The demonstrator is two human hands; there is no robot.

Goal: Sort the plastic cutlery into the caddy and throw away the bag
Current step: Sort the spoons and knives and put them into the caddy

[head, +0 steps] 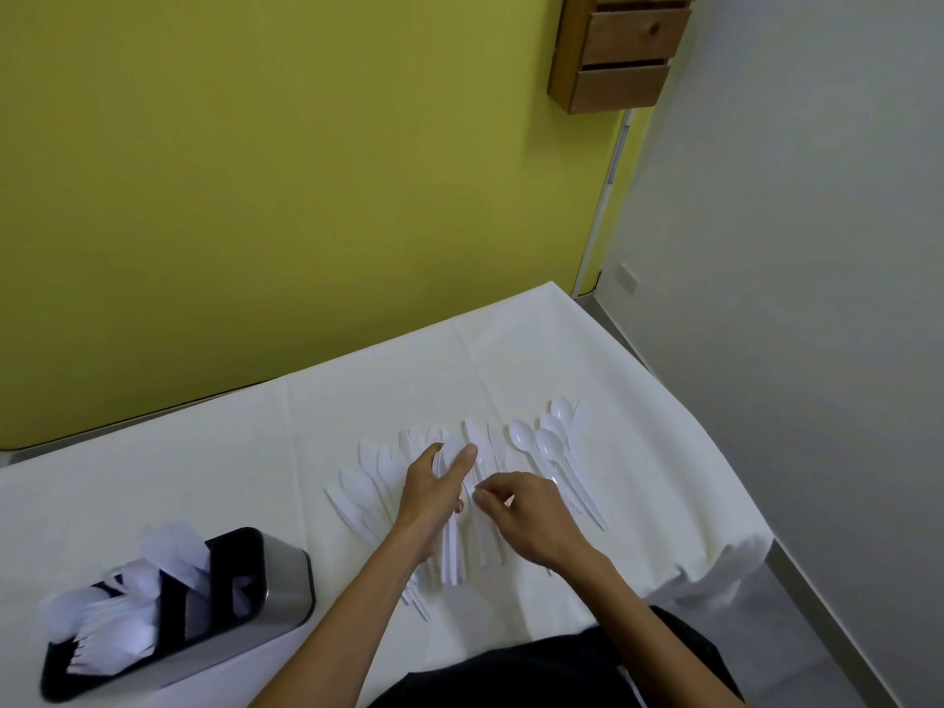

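Observation:
White plastic cutlery [557,452] lies spread in a fan across the white tablecloth in front of me, with spoons at the right and knives at the left. My left hand [434,488] grips a stacked bundle of white spoons [453,549], thumb over the bowls. Just to its right, my right hand [526,513] pinches one white piece out of the spread; which kind it is I cannot make out. The metal and black caddy [276,580] stands at the lower left and holds white cutlery in its compartments. No bag is in view.
The table [357,401] stands against a green wall, and its right edge drops off near a grey wall. A wooden drawer box [618,48] hangs high on the wall. My dark clothing fills the bottom edge.

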